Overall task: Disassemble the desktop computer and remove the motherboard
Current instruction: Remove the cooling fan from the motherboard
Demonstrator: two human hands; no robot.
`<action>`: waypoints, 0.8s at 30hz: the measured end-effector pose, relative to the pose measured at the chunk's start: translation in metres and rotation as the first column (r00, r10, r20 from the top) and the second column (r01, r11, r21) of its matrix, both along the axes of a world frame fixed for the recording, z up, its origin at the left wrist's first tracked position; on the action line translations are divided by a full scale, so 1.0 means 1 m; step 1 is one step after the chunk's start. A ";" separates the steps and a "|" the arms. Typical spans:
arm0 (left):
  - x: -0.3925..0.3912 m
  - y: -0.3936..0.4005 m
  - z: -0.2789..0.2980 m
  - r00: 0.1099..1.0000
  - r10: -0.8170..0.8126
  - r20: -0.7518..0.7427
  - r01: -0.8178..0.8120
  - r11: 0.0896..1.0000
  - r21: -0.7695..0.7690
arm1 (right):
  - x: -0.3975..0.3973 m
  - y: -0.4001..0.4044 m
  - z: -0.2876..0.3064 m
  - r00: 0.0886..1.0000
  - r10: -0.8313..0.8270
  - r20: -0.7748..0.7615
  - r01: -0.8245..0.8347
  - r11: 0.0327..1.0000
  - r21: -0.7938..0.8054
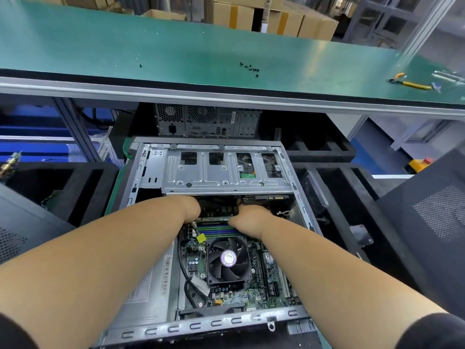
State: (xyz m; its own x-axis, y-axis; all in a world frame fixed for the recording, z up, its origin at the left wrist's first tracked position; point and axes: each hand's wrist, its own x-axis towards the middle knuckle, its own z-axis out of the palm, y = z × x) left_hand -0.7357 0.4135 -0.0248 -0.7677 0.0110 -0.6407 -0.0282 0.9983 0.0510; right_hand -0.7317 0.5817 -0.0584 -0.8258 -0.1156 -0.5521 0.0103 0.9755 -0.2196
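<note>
Head view looks down into the open desktop case [151, 285], which lies on its side below the front edge of the green bench [176, 46]. We go left to right. Our left hand [190, 206] reaches under the metal drive cage [226, 172] at the case's far end; its fingers are hidden in the shadow there, so we cannot tell whether they hold anything. Between the hands runs the row of memory slots [216, 229], green and blue, with a memory stick [214, 219] at the far side. Our right hand [247, 217] is knuckles-up over the right end of that row, fingers tucked down out of sight; its grip we cannot tell either.

The motherboard [239, 295] is not yet out: it sits flat in the case floor, with the CPU fan [229, 259] mounted on it near the middle and a black cable [182, 268] running along its left side.

We judge the step to be freeing the memory, or a connector at that far edge. To do it well, we should work both ends evenly, press the end latches outward before lifting, and pull straight away from the board rather than rocking. Knuckles may catch the cage's lower edge, so we keep them low. Loose black screws [250, 68] lie on the bench toward its middle, yellow-handled pliers [409, 81] near its right end.
</note>
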 end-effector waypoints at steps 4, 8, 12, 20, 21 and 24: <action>0.003 0.002 -0.001 1.000 0.003 0.026 -0.002 0.999 -0.035 | -0.001 0.001 -0.002 0.997 0.076 -0.010 -0.075 0.994 0.079; 0.007 0.002 0.006 0.989 -0.068 0.133 0.077 0.995 -0.061 | -0.004 0.000 -0.007 0.992 0.130 -0.010 -0.127 0.984 0.124; 0.012 0.000 0.014 0.977 -0.133 0.166 0.150 0.984 -0.096 | -0.004 -0.002 -0.005 0.995 0.100 0.013 -0.101 0.989 0.111; 0.011 -0.012 0.009 0.965 -0.160 0.209 0.198 0.964 -0.177 | 0.036 -0.004 0.025 0.994 0.092 0.061 -0.086 0.993 -0.087; 0.010 -0.012 0.009 0.963 -0.173 0.208 0.211 0.961 -0.176 | 0.045 -0.005 0.028 0.978 0.198 0.070 -0.191 0.977 -0.096; 0.009 -0.012 0.007 0.953 -0.234 0.195 0.269 0.946 -0.182 | 0.069 -0.005 0.030 0.890 0.455 0.045 -0.455 0.890 0.006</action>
State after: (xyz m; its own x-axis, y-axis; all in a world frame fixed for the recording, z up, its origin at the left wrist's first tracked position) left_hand -0.7264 0.4018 -0.0177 -0.6373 0.0453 -0.7693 0.2347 0.9622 -0.1378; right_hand -0.6626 0.5765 -0.0288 -0.6613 -0.4639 -0.5895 -0.4268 0.8789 -0.2129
